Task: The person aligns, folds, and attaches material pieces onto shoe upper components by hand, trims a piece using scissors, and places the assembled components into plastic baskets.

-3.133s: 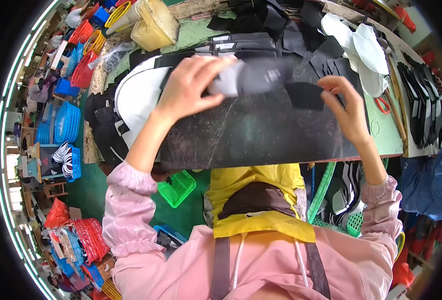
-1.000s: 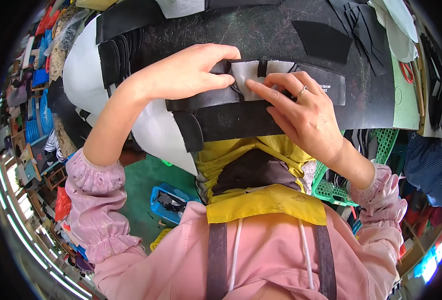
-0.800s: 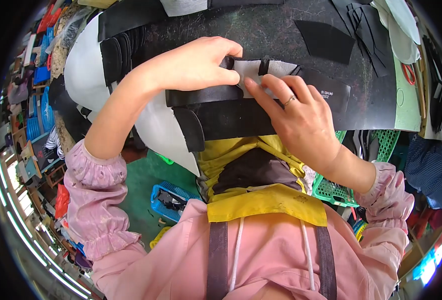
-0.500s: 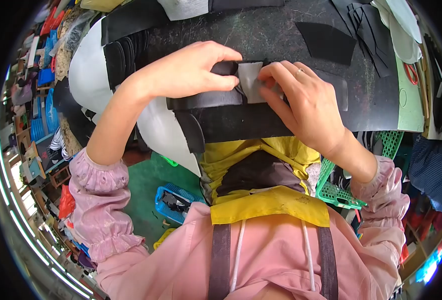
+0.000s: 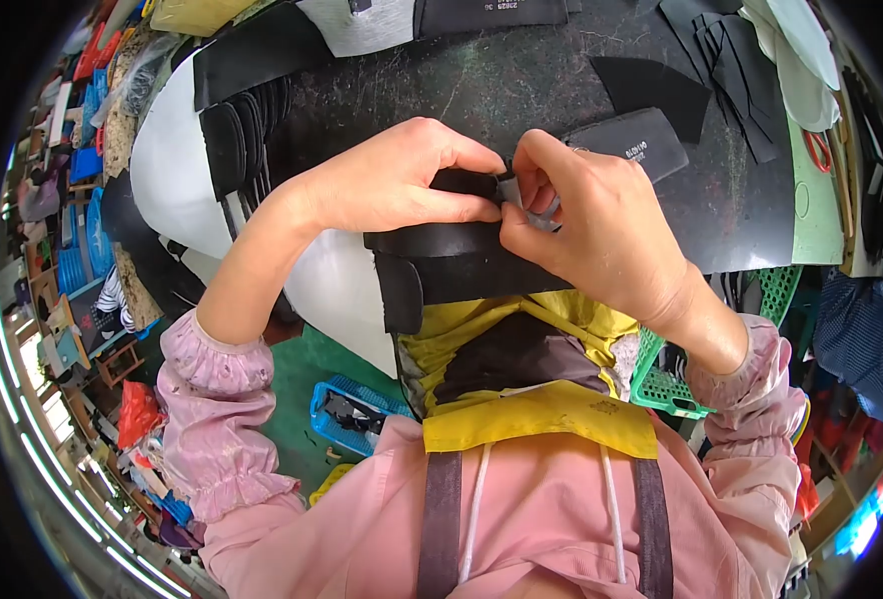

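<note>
At the middle of the dark work mat, my left hand pinches a black strip piece near its end. My right hand is closed on the grey-lined part of the same piece, its fingertips nearly touching those of my left hand. Part of the piece with printed marks sticks out beyond my right hand and is tilted upward. My fingers hide much of the grey part. A flat black piece lies on the mat just behind it.
White panels and stacked black pieces lie at the left. A black-and-grey piece is at the back. Red scissors and white pieces are at the right. Below are a blue basket and green basket.
My right hand has closed around the grey part and bent it. The printed end has swung up and back. Both hands sit slightly nearer the front edge and further right.
</note>
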The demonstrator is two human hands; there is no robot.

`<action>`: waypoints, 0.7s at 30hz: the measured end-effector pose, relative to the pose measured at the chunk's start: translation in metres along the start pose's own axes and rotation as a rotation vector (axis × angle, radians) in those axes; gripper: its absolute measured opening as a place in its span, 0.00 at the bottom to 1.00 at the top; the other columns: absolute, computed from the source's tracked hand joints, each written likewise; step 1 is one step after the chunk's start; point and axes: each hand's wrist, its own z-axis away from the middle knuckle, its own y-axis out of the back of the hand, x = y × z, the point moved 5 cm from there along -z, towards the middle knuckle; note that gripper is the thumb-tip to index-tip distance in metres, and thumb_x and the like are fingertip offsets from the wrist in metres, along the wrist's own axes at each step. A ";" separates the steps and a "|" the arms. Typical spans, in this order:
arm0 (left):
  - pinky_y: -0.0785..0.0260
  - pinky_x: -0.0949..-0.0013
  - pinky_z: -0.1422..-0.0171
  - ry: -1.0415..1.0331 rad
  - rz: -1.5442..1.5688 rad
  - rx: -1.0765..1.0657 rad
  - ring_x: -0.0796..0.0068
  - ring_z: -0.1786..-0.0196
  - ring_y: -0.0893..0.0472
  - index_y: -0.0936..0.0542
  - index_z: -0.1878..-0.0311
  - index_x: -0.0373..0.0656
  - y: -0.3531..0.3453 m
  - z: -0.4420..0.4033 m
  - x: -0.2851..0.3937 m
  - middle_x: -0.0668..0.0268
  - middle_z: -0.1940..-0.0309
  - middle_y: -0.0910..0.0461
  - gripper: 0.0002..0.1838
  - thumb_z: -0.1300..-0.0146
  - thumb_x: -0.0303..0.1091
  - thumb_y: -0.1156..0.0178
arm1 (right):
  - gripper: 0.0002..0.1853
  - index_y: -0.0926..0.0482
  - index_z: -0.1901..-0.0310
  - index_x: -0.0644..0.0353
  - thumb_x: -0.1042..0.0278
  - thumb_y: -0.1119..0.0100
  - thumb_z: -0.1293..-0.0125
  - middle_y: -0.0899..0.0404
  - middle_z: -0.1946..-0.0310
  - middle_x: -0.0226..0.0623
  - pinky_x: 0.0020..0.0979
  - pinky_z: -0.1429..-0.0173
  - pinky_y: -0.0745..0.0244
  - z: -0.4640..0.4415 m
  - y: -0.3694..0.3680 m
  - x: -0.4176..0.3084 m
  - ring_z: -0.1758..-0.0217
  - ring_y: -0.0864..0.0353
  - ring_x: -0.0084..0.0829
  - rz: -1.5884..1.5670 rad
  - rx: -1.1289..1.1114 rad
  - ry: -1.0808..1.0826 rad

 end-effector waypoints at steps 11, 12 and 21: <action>0.27 0.71 0.37 0.021 0.269 -0.052 0.82 0.49 0.20 0.18 0.43 0.30 0.002 0.003 -0.012 0.66 0.52 0.13 0.18 0.32 0.31 0.30 | 0.20 0.21 0.52 0.58 0.75 0.24 0.46 0.17 0.56 0.37 0.34 0.52 0.16 0.021 0.007 0.019 0.58 0.14 0.37 -0.257 -0.027 0.212; 0.27 0.71 0.37 0.019 0.261 -0.059 0.82 0.49 0.20 0.18 0.43 0.30 0.003 0.002 -0.012 0.67 0.51 0.13 0.19 0.32 0.31 0.30 | 0.20 0.21 0.52 0.58 0.73 0.23 0.46 0.17 0.57 0.36 0.35 0.52 0.16 0.021 0.006 0.021 0.58 0.14 0.37 -0.233 -0.008 0.222; 0.27 0.72 0.36 0.189 0.249 0.004 0.81 0.46 0.20 0.20 0.41 0.30 0.006 0.007 -0.026 0.66 0.49 0.14 0.21 0.32 0.32 0.30 | 0.14 0.19 0.60 0.55 0.68 0.23 0.45 0.18 0.60 0.31 0.36 0.55 0.17 0.017 0.003 0.017 0.58 0.15 0.39 -0.049 0.090 0.424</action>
